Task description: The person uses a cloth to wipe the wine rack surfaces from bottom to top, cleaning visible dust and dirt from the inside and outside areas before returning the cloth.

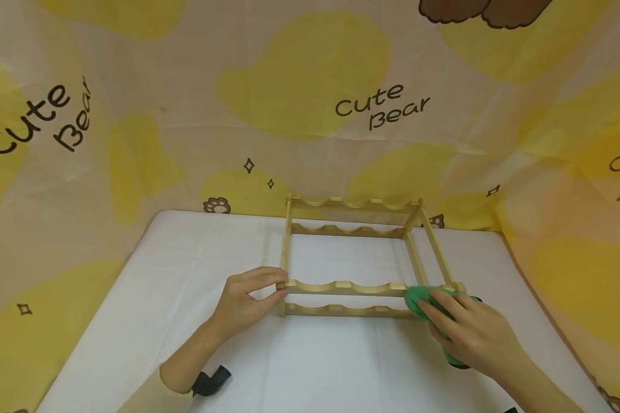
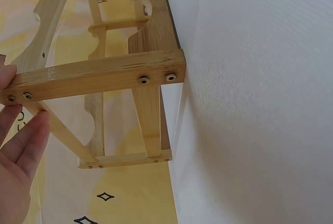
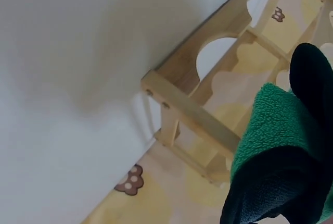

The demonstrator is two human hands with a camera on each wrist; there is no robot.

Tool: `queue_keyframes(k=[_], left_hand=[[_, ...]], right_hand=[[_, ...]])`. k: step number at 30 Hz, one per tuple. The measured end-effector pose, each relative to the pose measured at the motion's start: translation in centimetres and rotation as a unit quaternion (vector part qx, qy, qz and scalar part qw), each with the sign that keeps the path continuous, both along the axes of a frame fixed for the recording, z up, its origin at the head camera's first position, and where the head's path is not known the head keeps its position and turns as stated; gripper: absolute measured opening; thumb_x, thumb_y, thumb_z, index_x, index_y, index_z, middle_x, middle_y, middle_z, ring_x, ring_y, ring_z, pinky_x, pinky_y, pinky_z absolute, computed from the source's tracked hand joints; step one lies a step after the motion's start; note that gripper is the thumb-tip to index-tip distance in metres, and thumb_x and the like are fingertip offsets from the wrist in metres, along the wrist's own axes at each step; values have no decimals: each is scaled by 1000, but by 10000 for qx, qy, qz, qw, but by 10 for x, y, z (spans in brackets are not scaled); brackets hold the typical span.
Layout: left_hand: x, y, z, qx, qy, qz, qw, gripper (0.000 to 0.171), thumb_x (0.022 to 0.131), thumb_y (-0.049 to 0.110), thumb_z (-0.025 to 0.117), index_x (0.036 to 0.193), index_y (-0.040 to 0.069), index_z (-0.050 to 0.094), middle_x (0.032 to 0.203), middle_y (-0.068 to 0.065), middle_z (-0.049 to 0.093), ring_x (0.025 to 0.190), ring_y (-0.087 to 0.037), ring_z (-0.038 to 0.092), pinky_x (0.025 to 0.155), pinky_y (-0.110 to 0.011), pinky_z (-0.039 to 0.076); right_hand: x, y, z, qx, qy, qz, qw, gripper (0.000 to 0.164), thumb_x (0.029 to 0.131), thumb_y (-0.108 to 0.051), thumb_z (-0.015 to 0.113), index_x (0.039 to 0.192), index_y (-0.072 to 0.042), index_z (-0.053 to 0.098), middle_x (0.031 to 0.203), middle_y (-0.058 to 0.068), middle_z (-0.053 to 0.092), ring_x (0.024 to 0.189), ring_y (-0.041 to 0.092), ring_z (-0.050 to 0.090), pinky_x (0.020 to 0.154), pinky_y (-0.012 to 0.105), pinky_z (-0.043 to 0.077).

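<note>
A light wooden rack (image 1: 343, 287) with scalloped rails stands on the white table. My left hand (image 1: 250, 298) grips its front left top corner, thumb and fingers on either side of the wood. In the left wrist view the fingertips (image 2: 34, 135) touch the rack's end piece (image 2: 99, 73), which has metal screws. My right hand (image 1: 470, 327) holds a green cloth (image 1: 418, 301) with dark edging against the right end of the front top rail. The right wrist view shows the bunched cloth (image 3: 278, 125) over the rack's upper corner, hiding that corner and most of the hand.
The white tabletop (image 1: 320, 361) extends around the rack. Behind and at both sides hangs a yellow and beige printed fabric (image 1: 299, 74), close to the rack's back. A black strap piece (image 1: 212, 381) shows at my left wrist.
</note>
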State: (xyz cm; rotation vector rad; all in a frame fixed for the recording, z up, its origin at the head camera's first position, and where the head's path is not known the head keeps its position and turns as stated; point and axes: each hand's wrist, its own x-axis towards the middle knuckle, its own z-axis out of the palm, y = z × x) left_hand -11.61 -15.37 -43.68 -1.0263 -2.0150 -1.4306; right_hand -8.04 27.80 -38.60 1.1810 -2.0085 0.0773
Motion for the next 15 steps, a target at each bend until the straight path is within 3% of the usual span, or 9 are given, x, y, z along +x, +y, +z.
queue_keyframes(k=[15], left_hand=[[2, 0, 2, -16, -60, 0, 10000, 38, 75, -17, 84, 109, -1, 79, 109, -12, 77, 99, -25, 75, 91, -26, 61]], right_hand=[[-2, -22, 1, -102, 174, 420, 9989, 34, 102, -24, 52, 101, -6, 81, 100, 12, 76, 68, 27, 66, 47, 36, 58]])
